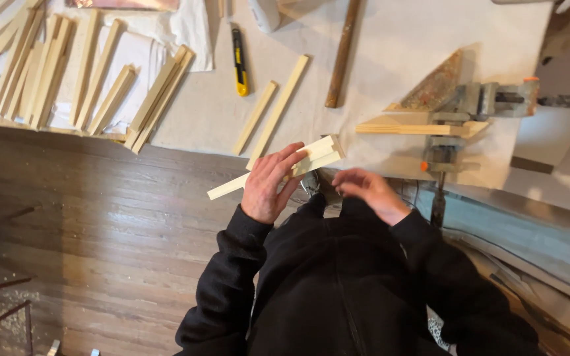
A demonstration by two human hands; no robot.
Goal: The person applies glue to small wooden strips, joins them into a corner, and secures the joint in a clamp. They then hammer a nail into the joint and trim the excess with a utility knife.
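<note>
Your left hand (268,184) is wrapped around a pale wooden strip (318,155), fingers curled over its top face near the middle of its length. The strip's long axis runs from lower left to upper right: one end sticks out past your wrist toward the wooden floor (100,217), the other points at the clamp (450,125) on the table edge (186,142). Your right hand (367,191) holds nothing (fingers loosely bent), and hangs just beside the strip's upper right end, below it and not touching. So the free end lies up and to the left of your right hand, which is the nearer one to it.
</note>
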